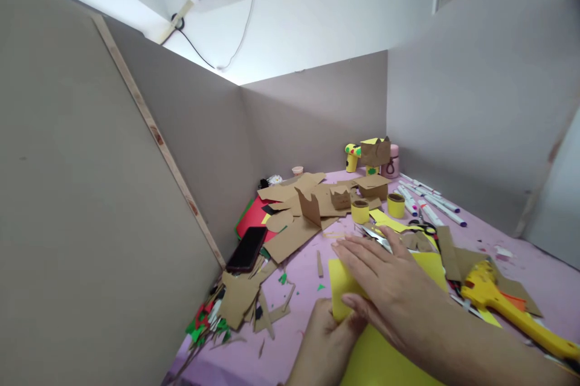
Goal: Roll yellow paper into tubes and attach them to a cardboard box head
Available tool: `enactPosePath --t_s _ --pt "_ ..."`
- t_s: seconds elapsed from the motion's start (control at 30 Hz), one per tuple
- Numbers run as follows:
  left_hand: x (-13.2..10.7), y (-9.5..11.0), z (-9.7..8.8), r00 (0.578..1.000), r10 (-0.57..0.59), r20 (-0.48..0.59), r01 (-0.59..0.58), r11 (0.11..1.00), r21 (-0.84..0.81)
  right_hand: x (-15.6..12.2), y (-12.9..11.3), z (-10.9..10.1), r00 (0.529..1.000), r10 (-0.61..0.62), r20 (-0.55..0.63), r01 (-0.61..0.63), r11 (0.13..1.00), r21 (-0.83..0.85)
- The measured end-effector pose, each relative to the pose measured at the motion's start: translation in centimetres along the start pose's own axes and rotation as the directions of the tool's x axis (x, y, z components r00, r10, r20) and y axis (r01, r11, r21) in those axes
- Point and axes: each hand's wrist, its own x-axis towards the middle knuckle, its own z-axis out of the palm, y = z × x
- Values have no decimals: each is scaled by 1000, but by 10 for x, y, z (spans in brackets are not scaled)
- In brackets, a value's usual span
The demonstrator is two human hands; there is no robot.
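A sheet of yellow paper [341,280] stands partly raised at the front of the table, its lower part [389,362] spreading toward me. My left hand [333,334] is closed on the sheet's left edge, thumb toward the right hand. Across the paper lies my right hand [392,283], fingers stretched out flat and its thumb close to the left hand. Metal scissors [376,236] lie just beyond the right fingertips, partly covered by them. Two yellow-wrapped cardboard rings [360,212] stand farther back. The part of the sheet under my right palm is hidden.
A yellow glue gun [487,289] lies at right, near cardboard pieces. Markers [435,202] and black-handled scissors [423,226] are behind it. Cut cardboard [294,238], a phone [247,249] and paper scraps [203,322] cover the left. Grey partitions [317,114] enclose the table.
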Motion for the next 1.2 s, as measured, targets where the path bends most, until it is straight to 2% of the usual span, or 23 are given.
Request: enactPosePath --t_s 0.2,0.33,0.4,0.5,0.67,0.77,0.9,0.97,1.07,1.13,1.2 --pt "1 -7 -2 999 -39 14 39 999 11 -1 1 -7 999 10 39 -13 997 80" --pt "-2 -2 -2 994 -113 -2 112 985 -130 2 3 -18 998 49 47 -55 989 140" --pt "-3 -2 0 988 -155 -11 150 970 -192 3 4 -20 994 57 90 -71 984 162" --pt "-3 -6 1 988 -151 -23 141 962 -234 3 4 -19 985 47 164 -81 975 206" --pt "-2 -11 -3 989 -150 11 150 974 -170 3 4 -15 979 55 195 -94 976 196" --pt "-3 -8 -4 990 -138 29 141 980 -141 4 6 -17 983 47 178 -83 976 202" --pt "-4 0 -3 990 -122 74 133 978 -162 10 14 -25 974 70 216 -124 962 245" --pt "-3 3 -6 984 -155 82 166 976 -143 12 22 -28 960 128 249 -207 923 323" --pt "-4 3 -21 964 -254 74 257 966 -37 8 38 -30 914 296 279 -396 804 443" --pt "-7 -2 -37 958 -276 79 276 961 17 -3 49 -27 851 433 298 -525 677 516" --pt "-11 -9 -53 972 -231 39 229 972 56 -19 57 -21 757 554 346 -629 473 617"
